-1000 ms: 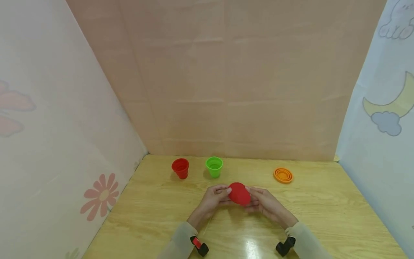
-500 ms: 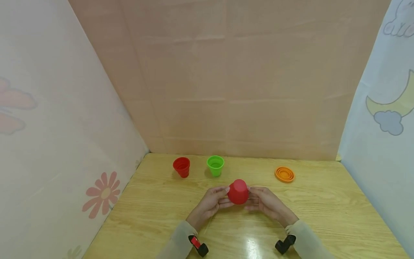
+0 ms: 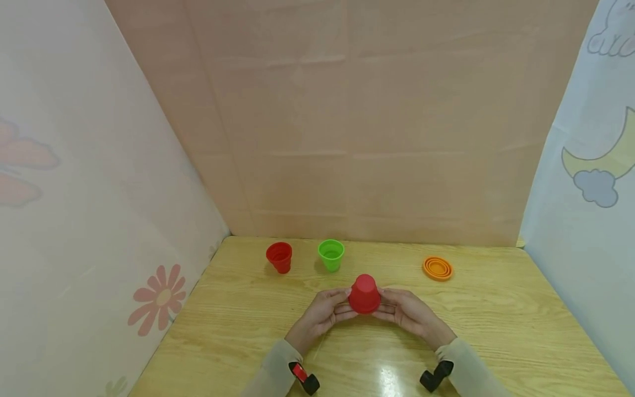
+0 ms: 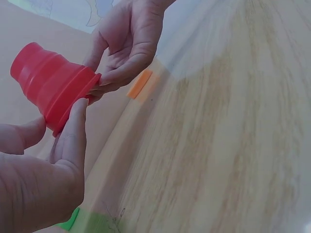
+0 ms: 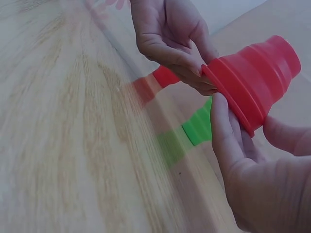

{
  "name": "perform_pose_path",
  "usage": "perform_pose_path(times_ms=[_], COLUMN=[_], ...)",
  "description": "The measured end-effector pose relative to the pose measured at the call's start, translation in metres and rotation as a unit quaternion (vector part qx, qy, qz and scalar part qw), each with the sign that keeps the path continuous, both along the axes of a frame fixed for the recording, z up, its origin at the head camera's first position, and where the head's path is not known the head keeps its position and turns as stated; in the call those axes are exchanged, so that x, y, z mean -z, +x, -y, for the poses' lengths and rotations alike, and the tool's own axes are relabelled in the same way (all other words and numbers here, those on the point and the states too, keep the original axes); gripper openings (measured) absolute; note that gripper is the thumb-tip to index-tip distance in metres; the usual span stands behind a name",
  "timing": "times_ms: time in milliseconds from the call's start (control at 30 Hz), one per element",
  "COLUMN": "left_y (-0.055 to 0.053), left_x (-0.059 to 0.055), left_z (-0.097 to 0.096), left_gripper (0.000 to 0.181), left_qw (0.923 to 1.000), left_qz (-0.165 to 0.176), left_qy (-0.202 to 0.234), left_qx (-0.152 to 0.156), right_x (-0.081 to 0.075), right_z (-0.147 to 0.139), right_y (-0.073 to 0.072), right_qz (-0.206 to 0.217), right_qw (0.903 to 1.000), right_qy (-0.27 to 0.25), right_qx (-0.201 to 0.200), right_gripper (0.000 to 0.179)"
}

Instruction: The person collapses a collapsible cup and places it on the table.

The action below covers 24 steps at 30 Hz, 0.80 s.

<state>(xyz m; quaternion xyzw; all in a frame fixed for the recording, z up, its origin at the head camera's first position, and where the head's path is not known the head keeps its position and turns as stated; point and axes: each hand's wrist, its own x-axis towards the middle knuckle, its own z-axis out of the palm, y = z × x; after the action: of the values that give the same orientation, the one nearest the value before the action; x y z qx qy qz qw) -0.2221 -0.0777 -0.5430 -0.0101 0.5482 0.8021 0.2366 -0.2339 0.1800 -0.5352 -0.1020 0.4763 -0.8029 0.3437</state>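
Note:
A red collapsible cup (image 3: 364,295), drawn out to its full stepped height, is held above the table with its base up and its rim down. My left hand (image 3: 324,311) pinches the rim side from the left, thumb on the wall and fingers beneath the rim. From the right, my right hand (image 3: 409,313) grips the opposite side the same way. Both wrist views show the cup's ringed wall (image 4: 51,80) and the thumbs against it. The inside of the cup is hidden.
Behind the hands, a second red cup (image 3: 279,257) and a green cup (image 3: 331,255) stand mouth up on the wooden table (image 3: 238,331). An orange collapsible cup (image 3: 437,268) lies flattened at the back right. A brown-covered wall (image 3: 347,138) rises at the table's far edge.
The held cup has gone from a flatter, tilted shape to a taller stepped one with its base pointing up. Both hands keep hold of its rim in nearly the same place.

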Motion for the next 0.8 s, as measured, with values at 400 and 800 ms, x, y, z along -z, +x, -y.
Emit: perform_pose_path(times_ms=[400, 800], left_y=[0.0013, -0.001], left_x=[-0.0006, 0.0008], left_z=[0.0012, -0.001], left_gripper=[0.042, 0.045], left_qw=[0.9993, 0.9987], left_qz=[-0.013, -0.012], left_qy=[0.005, -0.026], left_qx=[0.035, 0.042], right_x=[-0.0001, -0.0008], right_z=[0.0002, 0.0016], right_y=[0.0029, 0.0048], right_qz=[0.001, 0.011], right_qw=[0.9999, 0.9996], right_qy=[-0.005, 0.026], right_qx=[-0.014, -0.001], right_gripper=[0.036, 0.033])
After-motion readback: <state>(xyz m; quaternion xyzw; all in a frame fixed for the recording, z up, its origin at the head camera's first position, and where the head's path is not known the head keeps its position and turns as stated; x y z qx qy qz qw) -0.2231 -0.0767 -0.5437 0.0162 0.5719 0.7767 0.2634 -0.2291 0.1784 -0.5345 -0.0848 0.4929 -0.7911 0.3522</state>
